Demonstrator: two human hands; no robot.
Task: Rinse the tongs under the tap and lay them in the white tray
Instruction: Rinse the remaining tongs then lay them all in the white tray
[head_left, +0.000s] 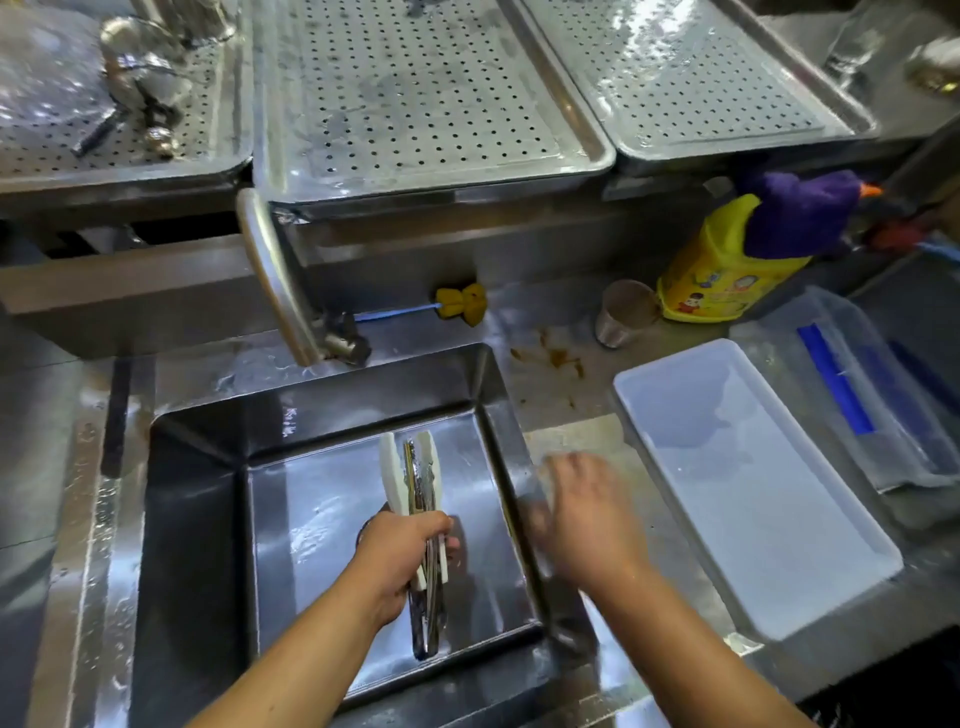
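My left hand (400, 561) grips a bundle of metal tongs (418, 478) with white tips over the steel sink (197, 519); the tips point away from me and the handles stick out below my fist. The curved tap (275, 280) rises behind the sink at the left, and I see no water running from it. My right hand (587, 514) hovers over the sink's right rim, blurred, fingers spread and holding nothing. The white tray (753, 493) lies on the counter to the right of the sink, with only a film of water in it.
A clear lidded box with a blue strip (852, 395) sits right of the tray. Behind stand a yellow detergent bottle (722, 270), a steel cup (623, 312) and a yellow sponge brush (462, 304). Perforated steel trays (415, 93) fill the raised shelf at the back.
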